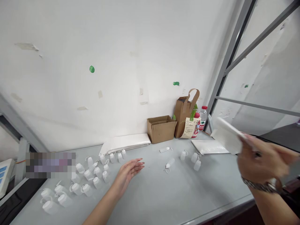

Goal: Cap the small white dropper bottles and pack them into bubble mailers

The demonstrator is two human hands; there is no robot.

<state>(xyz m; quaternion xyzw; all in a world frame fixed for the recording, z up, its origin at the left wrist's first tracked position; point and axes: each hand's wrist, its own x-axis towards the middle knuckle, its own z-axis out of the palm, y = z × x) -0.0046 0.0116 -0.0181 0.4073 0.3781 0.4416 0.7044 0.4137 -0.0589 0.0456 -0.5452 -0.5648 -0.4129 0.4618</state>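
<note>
- The right hand [264, 156] is blurred, so its separate fingers are hard to make out; its grip is clamped on the near edge of a white packet [228, 137].
- That packet is held up above the right end of the bench [152, 200], tilted; the hand covers its near end, and whether it is one piece or several together I cannot tell.
- It looks flat, thin and plain white, with a pale straight upper edge and a smeared outline.
- A patterned band [260, 186] circles the right wrist; the forearm is cut off by the picture's lower edge.
- The left hand [130, 172] has its grip apart, fingers loosely extended; whether it touches the bench I cannot tell. Its forearm also runs out of the picture.
- Small white bottles [86, 189] with looped cap straps stand in a cluster left of this hand, some partly hiding others.
- A pixelated patch [50, 165] masks whatever lies at the cluster's far left.
- Two loose bottles [166, 150] lie between the hands, beyond the left fingertips.
- A second white packet [208, 147] lies flat on the bench, partly behind the held one.
- A clear bottle [203, 117] with a red cap stands by the wall, its lower part overlapped by things beside a paper bag [181, 115].
</note>
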